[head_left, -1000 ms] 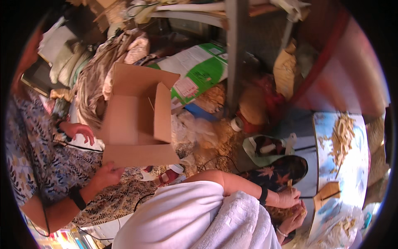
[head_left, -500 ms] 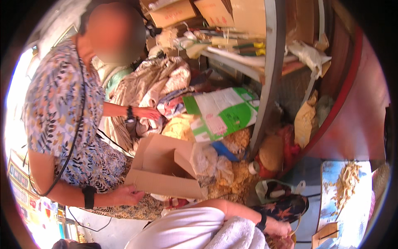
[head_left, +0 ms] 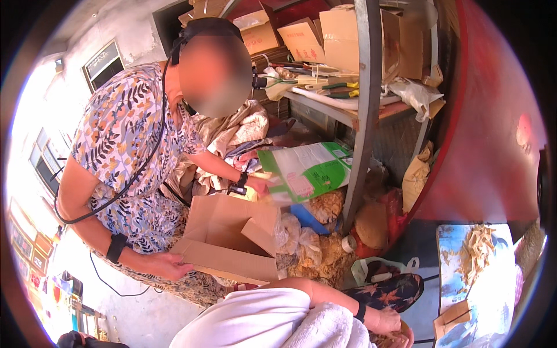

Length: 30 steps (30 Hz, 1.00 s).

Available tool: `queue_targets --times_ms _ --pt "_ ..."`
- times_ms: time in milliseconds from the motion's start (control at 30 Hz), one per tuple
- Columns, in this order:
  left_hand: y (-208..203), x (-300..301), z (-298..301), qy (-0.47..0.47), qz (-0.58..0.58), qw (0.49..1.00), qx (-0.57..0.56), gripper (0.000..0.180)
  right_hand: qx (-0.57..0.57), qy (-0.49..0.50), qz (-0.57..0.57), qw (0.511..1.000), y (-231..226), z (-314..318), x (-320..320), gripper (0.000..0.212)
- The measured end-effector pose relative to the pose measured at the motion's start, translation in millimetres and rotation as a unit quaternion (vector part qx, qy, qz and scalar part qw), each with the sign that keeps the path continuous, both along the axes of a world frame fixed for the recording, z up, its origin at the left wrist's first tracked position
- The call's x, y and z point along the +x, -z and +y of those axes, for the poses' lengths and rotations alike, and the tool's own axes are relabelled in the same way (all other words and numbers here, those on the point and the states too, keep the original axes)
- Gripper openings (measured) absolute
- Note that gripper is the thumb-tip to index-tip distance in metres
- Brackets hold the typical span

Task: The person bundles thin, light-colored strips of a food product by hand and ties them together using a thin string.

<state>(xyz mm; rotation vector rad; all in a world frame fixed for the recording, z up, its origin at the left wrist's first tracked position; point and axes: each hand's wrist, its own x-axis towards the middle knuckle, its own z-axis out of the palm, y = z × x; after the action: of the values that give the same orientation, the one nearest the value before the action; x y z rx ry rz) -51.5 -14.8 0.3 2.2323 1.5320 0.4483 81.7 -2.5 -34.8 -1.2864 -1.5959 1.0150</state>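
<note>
At the lower edge my left hand [head_left: 387, 322], with a dark wristband, is bent closed around tan, strip-like material [head_left: 380, 341]. My right hand [head_left: 405, 336] is close against it, partly cut off by the picture's edge; what its fingers hold is hidden. A knee in dark floral cloth [head_left: 400, 290] is just beyond my hands. A co-worker in a patterned top [head_left: 127, 122] grips the side of an open cardboard box [head_left: 226, 255] with one hand [head_left: 165, 265]. The co-worker's other hand [head_left: 259, 184] reaches to a flattened green and white carton [head_left: 307, 171].
On the right, a blue and white tabletop [head_left: 464, 278] bears a pile of tan strips [head_left: 478, 249] and a small cardboard piece [head_left: 452, 318]. A metal post [head_left: 362, 116] supports a cluttered shelf. Plastic bags [head_left: 307, 246] and a pale carry bag [head_left: 365, 267] lie beyond my arm.
My view has shifted, so more of the wall shows. The co-worker's far hand has moved right to the green and white carton's edge. My hands stay close together.
</note>
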Motion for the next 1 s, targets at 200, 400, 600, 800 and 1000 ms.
queue_targets --times_ms 200,400,600,800,1000 --pt "-16.1 8.4 -5.4 0.059 0.047 0.971 0.226 0.025 0.017 0.030 -0.048 0.998 23.5 -14.4 56.1 0.032" --pt "-23.4 16.6 -4.4 0.037 0.016 0.969 0.246 0.019 -0.001 -0.092 0.093 0.991 8.4 -8.7 42.3 0.036" --pt "-12.9 15.3 2.8 -0.004 -0.062 0.992 0.107 0.022 -0.202 -0.054 0.246 0.946 -6.5 -17.2 35.1 0.029" --pt "8.4 30.2 4.6 -0.009 -0.202 0.979 -0.005 0.021 -0.147 -0.048 0.160 0.975 -3.5 -21.5 50.0 0.029" --pt "4.1 17.0 1.9 0.043 -0.253 0.966 -0.030 0.022 -0.313 -0.133 0.420 0.841 -12.3 -28.5 47.9 0.041"
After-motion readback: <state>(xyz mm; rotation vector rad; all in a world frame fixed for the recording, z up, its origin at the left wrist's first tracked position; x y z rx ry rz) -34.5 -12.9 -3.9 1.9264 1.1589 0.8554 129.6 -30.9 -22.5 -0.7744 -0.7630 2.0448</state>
